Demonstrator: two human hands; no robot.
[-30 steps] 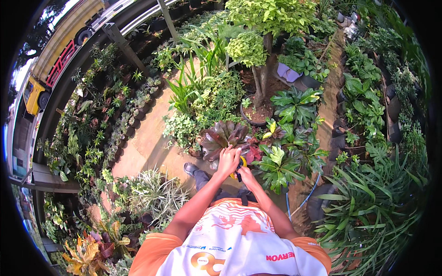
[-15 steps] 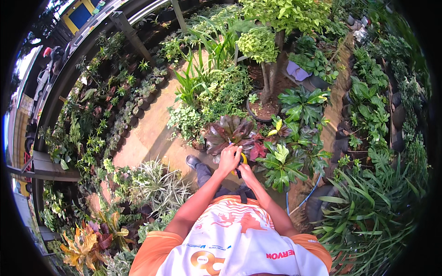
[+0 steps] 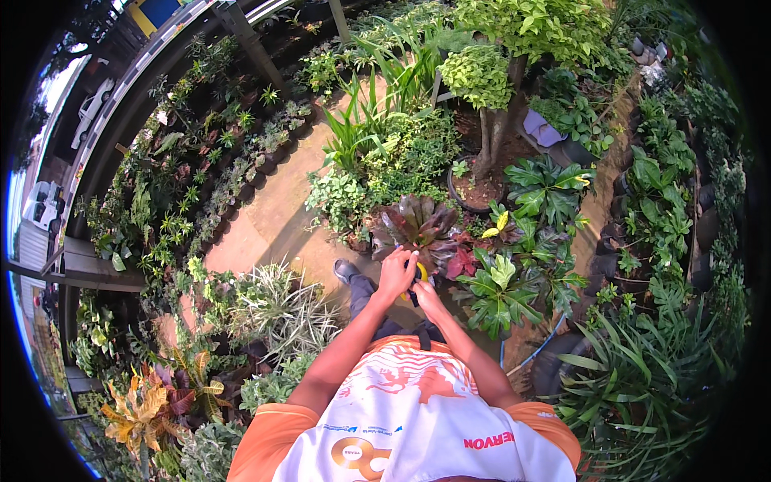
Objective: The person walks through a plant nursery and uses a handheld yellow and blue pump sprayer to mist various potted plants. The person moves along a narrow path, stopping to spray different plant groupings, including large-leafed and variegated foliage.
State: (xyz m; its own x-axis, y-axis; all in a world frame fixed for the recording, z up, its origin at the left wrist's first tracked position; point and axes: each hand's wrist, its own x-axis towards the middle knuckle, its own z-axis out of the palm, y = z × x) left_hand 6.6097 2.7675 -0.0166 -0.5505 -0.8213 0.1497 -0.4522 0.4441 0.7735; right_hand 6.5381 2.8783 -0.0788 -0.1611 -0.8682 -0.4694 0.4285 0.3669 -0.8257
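Observation:
My right hand [image 3: 428, 296] is closed around a small tool with a curved yellow part [image 3: 422, 272] and a black part; its exact kind is hidden by my fingers. Just to its left and slightly farther out, my left hand [image 3: 395, 273] has its fingers bent together at the tool's far end. What those fingers pinch, if anything, is too small to make out. Both hands are in front of my waist, over the near edge of a dark purple broad-leaved plant [image 3: 415, 228]. A red-leaved plant [image 3: 461, 263] grows just right of them.
Lobed green leaves [image 3: 504, 299] spread to the right, with a blue hose [image 3: 540, 347] nearby. A potted tree [image 3: 491, 145] stands beyond. Striped grassy foliage [image 3: 287, 313] lies left of my shoe [image 3: 346, 271]. The paved path [image 3: 269, 213] curves past planted beds, and a metal beam [image 3: 104, 289] is at far left.
The view has shifted a little, so the plants appear farther right. My hands stay together at the tool, with almost the same pose.

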